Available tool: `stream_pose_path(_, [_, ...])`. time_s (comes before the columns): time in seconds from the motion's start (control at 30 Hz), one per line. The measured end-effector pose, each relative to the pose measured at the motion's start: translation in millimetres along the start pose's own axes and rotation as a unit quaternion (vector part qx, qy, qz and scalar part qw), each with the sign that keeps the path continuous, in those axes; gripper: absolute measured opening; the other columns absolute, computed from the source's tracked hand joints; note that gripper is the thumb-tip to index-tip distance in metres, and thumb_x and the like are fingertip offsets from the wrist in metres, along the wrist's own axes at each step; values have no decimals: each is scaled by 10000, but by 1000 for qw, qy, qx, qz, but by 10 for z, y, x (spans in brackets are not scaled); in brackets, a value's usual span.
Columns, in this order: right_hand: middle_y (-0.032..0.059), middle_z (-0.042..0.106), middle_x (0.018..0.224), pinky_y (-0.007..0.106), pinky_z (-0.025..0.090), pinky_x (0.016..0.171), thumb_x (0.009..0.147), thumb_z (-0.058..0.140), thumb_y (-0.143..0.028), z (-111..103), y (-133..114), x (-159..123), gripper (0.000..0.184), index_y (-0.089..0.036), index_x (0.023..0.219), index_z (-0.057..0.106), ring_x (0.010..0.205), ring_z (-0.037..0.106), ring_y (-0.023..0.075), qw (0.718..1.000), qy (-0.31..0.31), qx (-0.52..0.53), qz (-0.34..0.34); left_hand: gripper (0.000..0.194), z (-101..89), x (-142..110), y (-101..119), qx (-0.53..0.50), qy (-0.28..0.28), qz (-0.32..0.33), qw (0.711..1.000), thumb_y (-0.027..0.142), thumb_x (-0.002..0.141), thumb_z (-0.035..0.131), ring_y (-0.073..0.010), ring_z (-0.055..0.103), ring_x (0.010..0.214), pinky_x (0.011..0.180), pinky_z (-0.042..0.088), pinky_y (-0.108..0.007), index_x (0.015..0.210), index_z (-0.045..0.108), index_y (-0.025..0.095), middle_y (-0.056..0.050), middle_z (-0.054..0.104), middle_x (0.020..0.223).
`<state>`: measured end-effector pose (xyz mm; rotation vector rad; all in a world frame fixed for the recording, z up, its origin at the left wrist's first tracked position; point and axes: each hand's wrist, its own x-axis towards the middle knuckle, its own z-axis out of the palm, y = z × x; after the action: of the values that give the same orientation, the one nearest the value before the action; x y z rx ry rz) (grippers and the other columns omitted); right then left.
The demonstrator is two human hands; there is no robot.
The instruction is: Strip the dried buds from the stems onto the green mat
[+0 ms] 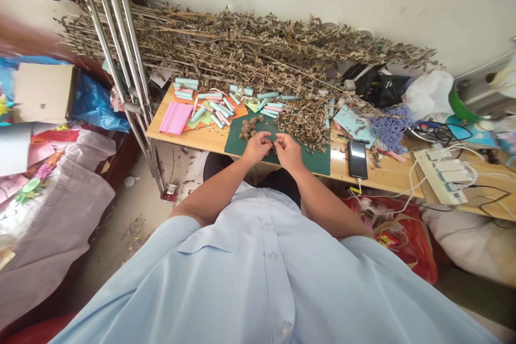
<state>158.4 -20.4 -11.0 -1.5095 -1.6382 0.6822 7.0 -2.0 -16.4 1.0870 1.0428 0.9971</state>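
The leaf pile (307,124) lies at two o'clock from the left hand (257,149) and nearer right hand (288,152), fingers curled close, whether pinching anything I cannot tell

2 hands (257,149), 1 grn mat (320,163), 10+ ppr rolls (198,114), 1 ph. (357,160), 1 pwr strip (429,177)

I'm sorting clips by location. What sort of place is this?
Probably a cluttered room in a home, with a wooden work table: dried plants lie heaped along the back, small pastel rolls in front, and a power strip on the right.
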Motion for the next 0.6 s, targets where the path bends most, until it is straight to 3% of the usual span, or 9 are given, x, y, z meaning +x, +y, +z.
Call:
stream_pose_path(0.37, [37,710,944,327,560,687,830,588,-342,63,79,12,403,-212,1212,604,672,624,148,995,2,72,64,426,11,-11,36,-23,-3,-8,1000,96,744,603,-53,476,448,481,328,-196,1165,556,133,63,576,640])
stream_pose_path(0.6, [36,697,903,306,545,617,786,619,-370,61,-32,12,411,-199,1159,604,638,604,140,986,10,123,111,410,3,-3,6,-45,-15,13,999,104,739,610,-51,485,442,469,337,-203,1144,554,134,62,583,679])
